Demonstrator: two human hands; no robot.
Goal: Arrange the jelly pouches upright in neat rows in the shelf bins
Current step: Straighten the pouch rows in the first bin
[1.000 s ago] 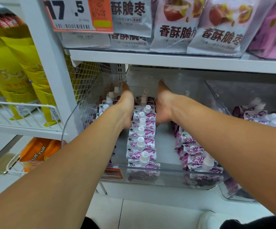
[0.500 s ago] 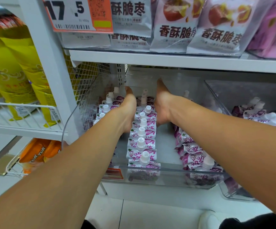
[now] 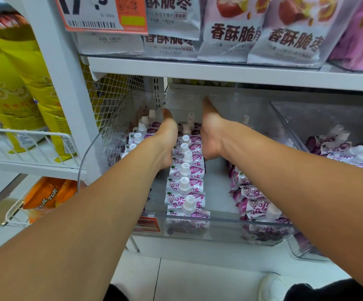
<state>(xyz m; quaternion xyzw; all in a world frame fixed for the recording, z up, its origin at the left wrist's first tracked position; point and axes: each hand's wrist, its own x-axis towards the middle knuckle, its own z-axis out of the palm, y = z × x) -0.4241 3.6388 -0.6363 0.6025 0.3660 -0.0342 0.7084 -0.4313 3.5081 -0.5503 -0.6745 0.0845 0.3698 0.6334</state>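
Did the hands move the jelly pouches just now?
Barely. The left hand slid slightly back toward the person along the middle row of jelly pouches; the right hand stayed flat on its other side. Nothing was gripped or released. The rows and clear bin look unchanged.

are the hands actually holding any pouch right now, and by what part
Nothing is gripped. The left hand and right hand lie flat along either side of the middle pouch row.

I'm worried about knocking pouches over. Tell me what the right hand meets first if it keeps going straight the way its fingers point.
Probably the bin's clear back wall. The right hand points toward the back, fingertips above the middle row of pouches, with nothing visible ahead of them. Depth is unclear, so the remaining gap can't be judged.
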